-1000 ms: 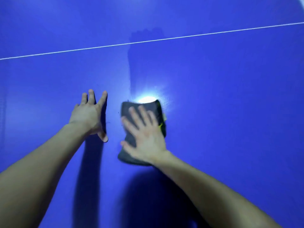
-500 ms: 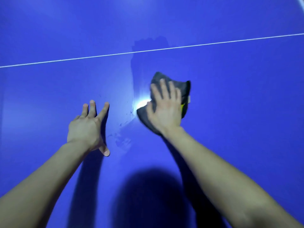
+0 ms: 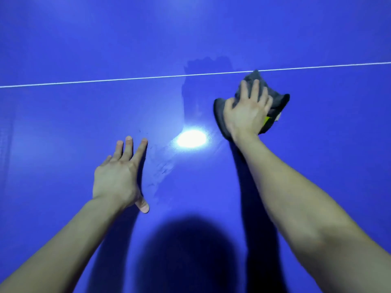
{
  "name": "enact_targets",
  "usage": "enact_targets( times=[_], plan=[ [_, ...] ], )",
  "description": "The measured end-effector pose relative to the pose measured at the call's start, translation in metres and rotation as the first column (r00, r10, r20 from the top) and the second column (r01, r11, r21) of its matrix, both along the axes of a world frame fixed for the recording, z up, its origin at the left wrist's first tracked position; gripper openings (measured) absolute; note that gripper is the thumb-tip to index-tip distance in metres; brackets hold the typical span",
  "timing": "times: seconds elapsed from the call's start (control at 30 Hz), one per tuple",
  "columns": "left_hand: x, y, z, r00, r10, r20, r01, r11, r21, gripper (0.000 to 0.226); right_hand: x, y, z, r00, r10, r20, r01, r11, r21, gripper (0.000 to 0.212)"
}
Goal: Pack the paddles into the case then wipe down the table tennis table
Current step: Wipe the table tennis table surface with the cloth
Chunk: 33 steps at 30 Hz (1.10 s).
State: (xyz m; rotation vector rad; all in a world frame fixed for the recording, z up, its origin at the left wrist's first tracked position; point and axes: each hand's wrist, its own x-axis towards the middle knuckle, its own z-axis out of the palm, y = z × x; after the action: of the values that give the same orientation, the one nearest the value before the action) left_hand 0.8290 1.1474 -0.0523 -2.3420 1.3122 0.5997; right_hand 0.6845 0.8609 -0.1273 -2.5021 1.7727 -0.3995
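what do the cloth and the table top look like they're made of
Cloth: soft dark grey fabric, possibly microfibre; matte, it bunches and folds under the right hand. Table top: hard, smooth blue board, probably painted; semi-gloss, since it reflects a lamp as a bright spot and shows wipe streaks.

Right hand (image 3: 246, 112) with the grey cloth (image 3: 279, 100) under its palm: a second ago just beside the left hand (image 3: 117, 176), now well ahead of it and off to its right, with the cloth's far corner touching the white line (image 3: 127, 78). The glare (image 3: 191, 138) — formerly at the cloth's far edge — now lies bare between the hands. Damp smears (image 3: 160, 168) have appeared beside the left index finger.
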Motion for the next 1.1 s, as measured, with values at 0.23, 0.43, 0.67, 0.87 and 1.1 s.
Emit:
enact_targets(
  times=[0.23, 0.43, 0.67, 0.87, 1.1],
  plan=[
    [0.003, 0.003, 0.002, 1.000, 0.027, -0.016, -0.027, 0.999, -0.018, 0.190, 0.077, 0.127, 0.001, 0.572, 0.816, 0.086, -0.820, 0.571, 0.043, 0.057],
    [0.003, 0.003, 0.003, 1.000, 0.011, -0.015, -0.011, 1.000, -0.012, 0.189, -0.008, -0.042, -0.004, 0.989, 0.150, 0.005, -0.150, 0.986, -0.073, 0.057],
    [-0.001, -0.002, 0.006, 1.000, 0.015, -0.002, -0.015, 1.000, -0.005, 0.188, 0.138, 0.068, -0.004, 0.882, 0.470, 0.006, -0.470, 0.882, 0.010, 0.063],
    [-0.001, -0.001, 0.006, 0.999, 0.029, -0.032, -0.028, 1.000, 0.013, 0.189, 0.122, 0.042, -0.010, 0.740, 0.668, 0.077, -0.668, 0.744, -0.020, 0.057],
    [0.000, 0.003, 0.002, 0.999, 0.018, -0.028, -0.019, 1.000, -0.008, 0.189, -0.033, -0.121, -0.015, 0.999, -0.041, 0.015, 0.042, 0.997, -0.069, 0.062]
  ],
)
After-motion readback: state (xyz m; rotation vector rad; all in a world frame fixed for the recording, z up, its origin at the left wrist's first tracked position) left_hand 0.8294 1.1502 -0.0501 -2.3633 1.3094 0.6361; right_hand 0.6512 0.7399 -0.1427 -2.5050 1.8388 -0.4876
